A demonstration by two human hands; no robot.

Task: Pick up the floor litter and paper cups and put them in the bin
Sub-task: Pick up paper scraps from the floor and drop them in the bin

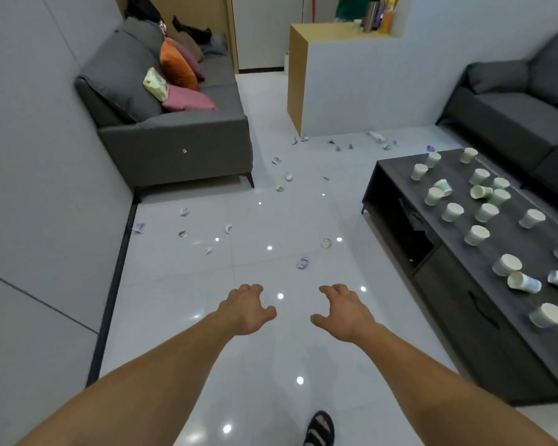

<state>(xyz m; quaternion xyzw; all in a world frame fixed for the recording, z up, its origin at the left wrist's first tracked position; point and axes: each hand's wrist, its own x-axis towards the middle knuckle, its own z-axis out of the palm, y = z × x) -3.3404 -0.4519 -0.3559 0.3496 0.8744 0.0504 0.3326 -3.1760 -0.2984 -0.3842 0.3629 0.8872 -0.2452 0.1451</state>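
Step in hand: the very start of the clearing, in my judgement; nothing is picked up yet and both hands reach forward over the floor (pixel 271 349).
Left hand (pixel 247 309): palm down, fingers loosely bent; the grip is wide and holds nothing.
Right hand (pixel 343 312): the same posture, grip wide and empty, well apart from the left one.
Litter: small crumpled scraps lie spread on the floor, from the near middle to the far wall. The nearest is a purple scrap (pixel 302 263), just beyond the hands; a little to the right and farther lies a round piece (pixel 326 243). More scraps lie to the left, near the grey sofa (pixel 174 146).
Paper cups (pixel 477 235): many stand or lie on the dark counter (pixel 458 180) at the right; none is on the floor as far as I can see.
Bin: not in view, so I cannot tell where it stands.
Next move: probably to bend down and step forward to the purple scrap, then pinch it with one hand. It is thin and light, so the fingertips must close low, against the tile.
Containers: the cups that lie on their side at the near end show an empty mouth; for the standing ones I cannot tell the content. The open shelf (pixel 413 220) of the counter holds something dark, not clear what.
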